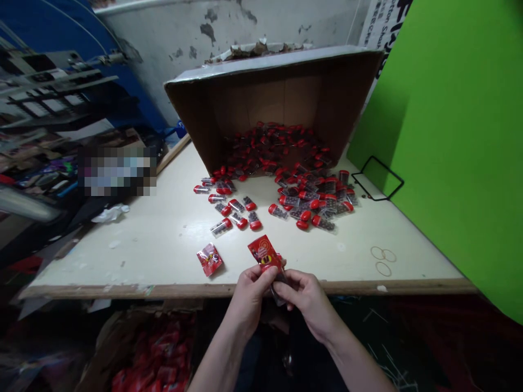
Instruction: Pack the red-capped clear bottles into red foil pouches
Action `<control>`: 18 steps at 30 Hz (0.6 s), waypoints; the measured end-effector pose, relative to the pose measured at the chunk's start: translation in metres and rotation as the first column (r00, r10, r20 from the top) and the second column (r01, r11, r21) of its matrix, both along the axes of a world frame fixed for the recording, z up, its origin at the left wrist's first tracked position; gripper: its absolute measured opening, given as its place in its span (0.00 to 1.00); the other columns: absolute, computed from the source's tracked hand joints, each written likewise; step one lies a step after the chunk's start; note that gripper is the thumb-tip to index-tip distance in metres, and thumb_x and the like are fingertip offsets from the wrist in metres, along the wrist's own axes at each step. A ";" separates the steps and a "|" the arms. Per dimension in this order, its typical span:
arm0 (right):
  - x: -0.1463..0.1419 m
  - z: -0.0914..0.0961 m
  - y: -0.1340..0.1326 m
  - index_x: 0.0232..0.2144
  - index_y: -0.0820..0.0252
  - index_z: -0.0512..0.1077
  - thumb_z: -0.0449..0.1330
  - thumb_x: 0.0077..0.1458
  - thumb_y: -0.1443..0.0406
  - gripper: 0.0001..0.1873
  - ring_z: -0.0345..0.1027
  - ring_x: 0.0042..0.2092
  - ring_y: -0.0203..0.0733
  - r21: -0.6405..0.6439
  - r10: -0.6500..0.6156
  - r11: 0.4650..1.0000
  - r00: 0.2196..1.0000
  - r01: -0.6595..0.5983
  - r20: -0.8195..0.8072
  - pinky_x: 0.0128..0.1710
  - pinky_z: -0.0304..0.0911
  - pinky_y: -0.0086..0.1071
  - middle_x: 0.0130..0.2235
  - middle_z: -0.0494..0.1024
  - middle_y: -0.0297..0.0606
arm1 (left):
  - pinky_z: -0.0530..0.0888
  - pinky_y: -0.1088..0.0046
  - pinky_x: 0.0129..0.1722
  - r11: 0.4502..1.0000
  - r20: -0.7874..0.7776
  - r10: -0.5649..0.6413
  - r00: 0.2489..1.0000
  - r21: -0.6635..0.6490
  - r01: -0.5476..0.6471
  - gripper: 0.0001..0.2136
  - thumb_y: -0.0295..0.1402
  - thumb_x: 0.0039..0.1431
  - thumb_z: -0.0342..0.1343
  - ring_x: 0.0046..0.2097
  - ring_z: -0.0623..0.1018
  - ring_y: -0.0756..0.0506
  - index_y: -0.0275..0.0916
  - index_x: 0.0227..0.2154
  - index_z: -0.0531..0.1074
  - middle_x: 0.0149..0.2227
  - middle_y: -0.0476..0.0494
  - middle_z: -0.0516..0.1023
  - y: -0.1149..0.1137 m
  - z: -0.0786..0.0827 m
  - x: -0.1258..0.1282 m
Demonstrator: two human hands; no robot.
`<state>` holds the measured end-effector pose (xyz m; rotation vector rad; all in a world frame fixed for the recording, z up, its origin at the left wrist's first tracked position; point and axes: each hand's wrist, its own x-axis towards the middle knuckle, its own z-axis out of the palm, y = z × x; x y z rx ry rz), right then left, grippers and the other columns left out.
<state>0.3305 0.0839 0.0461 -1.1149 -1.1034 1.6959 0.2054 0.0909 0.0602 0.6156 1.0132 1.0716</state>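
Just above the table's front edge, my left hand pinches a red printed packet between thumb and fingers. My right hand is closed at the packet's lower end, where a clear piece hangs below the fingers; I cannot tell whether it is the packet's own film or a separate container. To the left lies a small stack of red printed cards or sachets. Beyond my hands are several small clear bottles with red caps and dark round contents, with a denser heap to their right.
A large cardboard carton lies on its side at the back, with more red-capped bottles spilling out. Rubber bands and a black wire frame are at right, beside a green panel. Red packets fill a box below the table.
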 end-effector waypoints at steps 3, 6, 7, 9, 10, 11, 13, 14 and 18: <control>-0.005 0.000 -0.001 0.28 0.61 0.72 0.60 0.52 0.57 0.12 0.65 0.27 0.36 0.093 -0.080 0.993 0.990 0.069 0.115 0.23 0.59 0.26 0.26 0.72 0.34 | 0.70 0.74 0.34 0.997 -0.031 0.073 0.997 -0.025 -0.074 0.12 0.35 0.50 0.60 0.29 0.74 0.49 0.32 0.34 0.78 0.28 0.42 0.78 0.000 0.000 0.001; -0.008 0.000 -0.001 0.28 0.59 0.73 0.60 0.52 0.59 0.09 0.68 0.31 0.40 0.237 -0.175 0.965 0.949 0.113 0.263 0.30 0.64 0.29 0.30 0.75 0.37 | 0.70 0.75 0.34 0.982 -0.038 0.172 0.984 -0.074 -0.174 0.11 0.35 0.46 0.63 0.31 0.75 0.48 0.32 0.31 0.78 0.28 0.42 0.79 0.000 -0.002 0.004; -0.008 -0.001 -0.001 0.29 0.59 0.74 0.60 0.52 0.60 0.08 0.68 0.32 0.41 0.249 -0.173 0.963 0.945 0.102 0.278 0.31 0.65 0.30 0.31 0.75 0.37 | 0.70 0.74 0.34 0.978 -0.028 0.190 0.981 -0.087 -0.192 0.11 0.35 0.46 0.64 0.30 0.74 0.49 0.32 0.31 0.78 0.28 0.42 0.79 0.000 -0.003 0.005; -0.007 -0.001 0.000 0.30 0.59 0.73 0.59 0.52 0.60 0.08 0.68 0.31 0.40 0.223 -0.135 0.972 0.955 0.076 0.263 0.30 0.64 0.29 0.30 0.74 0.36 | 0.70 0.74 0.34 0.971 -0.010 0.220 0.975 -0.099 -0.220 0.12 0.35 0.45 0.64 0.30 0.74 0.49 0.33 0.32 0.78 0.29 0.43 0.79 0.000 -0.004 0.008; -0.007 -0.002 0.000 0.30 0.59 0.73 0.60 0.52 0.60 0.08 0.68 0.30 0.40 0.198 -0.118 0.978 0.963 0.070 0.242 0.28 0.64 0.28 0.29 0.74 0.35 | 0.70 0.75 0.34 0.968 -0.011 0.233 0.972 -0.098 -0.233 0.12 0.35 0.45 0.64 0.31 0.74 0.49 0.33 0.31 0.78 0.29 0.43 0.79 -0.001 -0.004 0.009; -0.006 -0.003 0.000 0.29 0.60 0.72 0.60 0.52 0.60 0.09 0.67 0.29 0.39 0.172 -0.103 0.983 0.970 0.066 0.219 0.27 0.63 0.28 0.27 0.73 0.34 | 0.70 0.75 0.33 0.966 -0.015 0.240 0.971 -0.094 -0.241 0.12 0.35 0.45 0.64 0.31 0.74 0.49 0.33 0.31 0.78 0.28 0.43 0.79 -0.002 -0.004 0.010; -0.006 -0.004 0.000 0.29 0.60 0.72 0.60 0.52 0.59 0.09 0.65 0.27 0.37 0.136 -0.084 0.989 0.979 0.059 0.186 0.25 0.61 0.26 0.25 0.71 0.33 | 0.69 0.75 0.33 0.969 -0.022 0.229 0.973 -0.088 -0.230 0.11 0.36 0.46 0.63 0.30 0.74 0.49 0.33 0.30 0.78 0.27 0.43 0.78 -0.003 -0.003 0.010; -0.006 -0.005 0.000 0.29 0.60 0.72 0.60 0.52 0.59 0.09 0.65 0.27 0.37 0.134 -0.086 0.989 0.979 0.061 0.185 0.24 0.61 0.26 0.25 0.71 0.32 | 0.69 0.75 0.32 0.974 -0.023 0.210 0.977 -0.086 -0.211 0.11 0.36 0.47 0.63 0.29 0.74 0.49 0.33 0.30 0.78 0.27 0.43 0.78 -0.003 -0.002 0.010; -0.005 -0.003 -0.001 0.28 0.59 0.73 0.60 0.52 0.60 0.09 0.64 0.28 0.38 0.269 -0.168 0.961 0.921 0.073 0.351 0.27 0.61 0.29 0.27 0.72 0.35 | 0.70 0.74 0.31 0.988 -0.010 0.131 0.991 -0.087 -0.131 0.13 0.37 0.48 0.62 0.29 0.75 0.47 0.33 0.34 0.78 0.29 0.41 0.79 -0.003 0.004 0.005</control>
